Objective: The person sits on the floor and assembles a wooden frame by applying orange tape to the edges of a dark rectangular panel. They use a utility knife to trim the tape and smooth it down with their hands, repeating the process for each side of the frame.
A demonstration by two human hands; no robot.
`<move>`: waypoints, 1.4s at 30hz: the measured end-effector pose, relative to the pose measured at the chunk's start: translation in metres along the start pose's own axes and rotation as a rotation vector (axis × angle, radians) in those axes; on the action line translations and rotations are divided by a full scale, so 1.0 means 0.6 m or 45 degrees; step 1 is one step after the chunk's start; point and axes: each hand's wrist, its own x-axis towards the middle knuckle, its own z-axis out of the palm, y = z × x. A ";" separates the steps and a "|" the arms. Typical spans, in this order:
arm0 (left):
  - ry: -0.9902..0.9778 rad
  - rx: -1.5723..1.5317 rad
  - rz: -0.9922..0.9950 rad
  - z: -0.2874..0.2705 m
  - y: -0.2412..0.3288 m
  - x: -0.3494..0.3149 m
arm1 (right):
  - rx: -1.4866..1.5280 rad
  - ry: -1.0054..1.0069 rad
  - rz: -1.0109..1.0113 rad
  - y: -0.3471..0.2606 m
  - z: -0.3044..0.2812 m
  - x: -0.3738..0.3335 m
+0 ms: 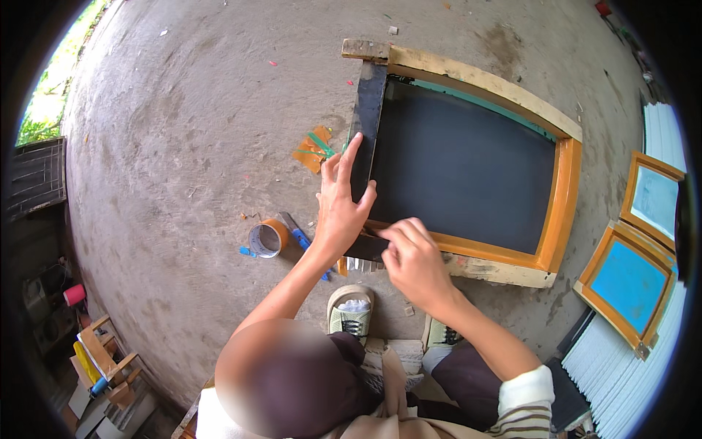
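Observation:
A rectangular wooden frame (568,197) with a dark flat panel (468,161) inside lies on the floor before me. Its right and near sides have a glossy orange-brown covering like tape; the far side is bare pale wood. My left hand (341,201) rests with fingers spread on the frame's black left side (368,110). At the near left corner, my right hand (418,260) is closed in a pinch on the end of some brown tape (375,226). The fingertips partly hide this tape.
A roll of brown tape (269,238) and a blue-handled cutter (300,238) lie left of the frame. Crumpled orange tape with green strips (314,148) lies farther off. Small framed panels (630,267) lean on white stacked sheets (614,366) at right. Wooden clutter (102,355) stands at left.

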 end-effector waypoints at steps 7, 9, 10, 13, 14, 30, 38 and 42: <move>-0.020 0.100 -0.005 -0.001 0.001 -0.003 | -0.389 0.038 0.056 0.031 -0.037 -0.031; -0.012 0.047 -0.034 0.003 -0.001 -0.002 | -0.390 0.124 -0.028 0.008 -0.002 -0.013; -0.015 0.018 -0.049 0.006 0.000 -0.002 | -0.326 0.103 -0.005 -0.002 0.014 -0.004; -0.016 0.037 -0.062 0.007 0.001 0.000 | -0.210 0.074 0.054 -0.038 0.045 0.025; -0.017 0.057 -0.066 0.007 0.002 0.000 | -0.190 0.106 0.024 -0.036 0.044 0.022; 0.021 0.276 -0.024 0.001 0.013 0.002 | -0.196 0.218 -0.083 -0.007 0.052 0.017; 0.008 0.180 -0.146 -0.014 0.001 -0.003 | -0.906 0.247 0.129 0.139 -0.153 -0.125; 0.047 0.157 -0.136 0.001 0.001 -0.003 | -0.880 0.333 0.063 0.092 -0.080 -0.091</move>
